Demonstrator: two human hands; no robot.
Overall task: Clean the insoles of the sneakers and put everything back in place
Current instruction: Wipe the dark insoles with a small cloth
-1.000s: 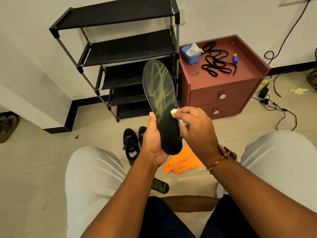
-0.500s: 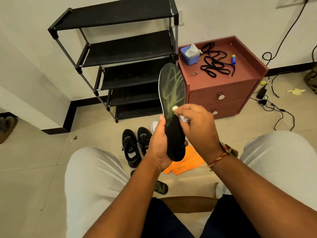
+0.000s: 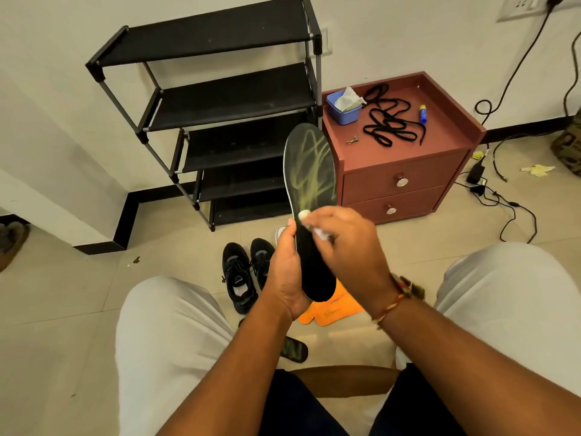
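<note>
Left hand [image 3: 284, 272] curled round the heel of an upright black insole [image 3: 311, 199], right hand [image 3: 342, 243] pinching a small white wad [image 3: 303, 214] against its yellow-streaked face

The left hand [image 3: 287, 272] gripped the heel end of a black insole [image 3: 311, 171], its toe end upright above the hand. The right hand [image 3: 349, 243], just beside it, pinched a small white wad [image 3: 303, 214] against the insole's face, near the left thumb; yellowish streaks ran up from there. Orange insoles [image 3: 333, 311] lay under both hands, and black sneakers [image 3: 239, 275] stood left of the left hand. Beyond the right hand, a red-brown cabinet [image 3: 393, 158] bore black laces [image 3: 390, 124].
</note>
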